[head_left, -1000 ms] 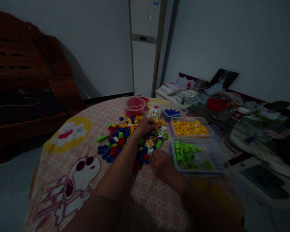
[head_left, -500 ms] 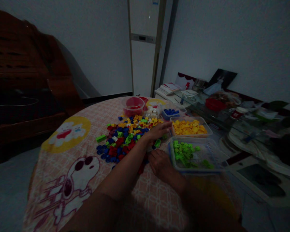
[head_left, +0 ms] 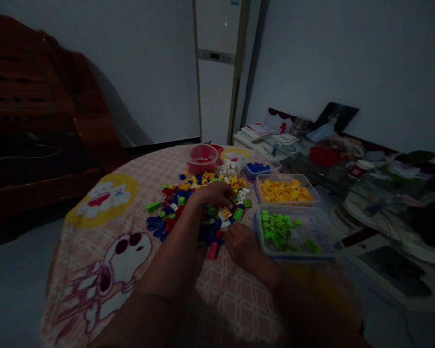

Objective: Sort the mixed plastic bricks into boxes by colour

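My left hand [head_left: 216, 194] hangs over the mixed heap of toy building bricks [head_left: 188, 198], its bent fingers apart and nothing visible between them. The heap has blue, red, green, yellow and white bricks. My right hand [head_left: 241, 242] rests on the tablecloth at the heap's near right edge, fingers loosely spread. By its fingertips lie a white brick [head_left: 225, 224] and a green brick [head_left: 238, 214]. A red brick [head_left: 212, 250] sits just left of it. To the right stand a box of green bricks [head_left: 297, 253] and a box of yellow bricks [head_left: 313, 198].
Farther back are a box with blue bricks [head_left: 275, 168], a round pink-looking tub [head_left: 192, 166] and a pile of white bricks [head_left: 230, 166]. A patterned cloth [head_left: 232, 299] covers the round table. Right of it stands a cluttered glass table [head_left: 297, 157]; a wooden bench [head_left: 39, 106] is at left.
My left hand has drawn back leftward from beside the yellow box to above the heap, uncovering white and green bricks. My right hand stays in nearly the same place.
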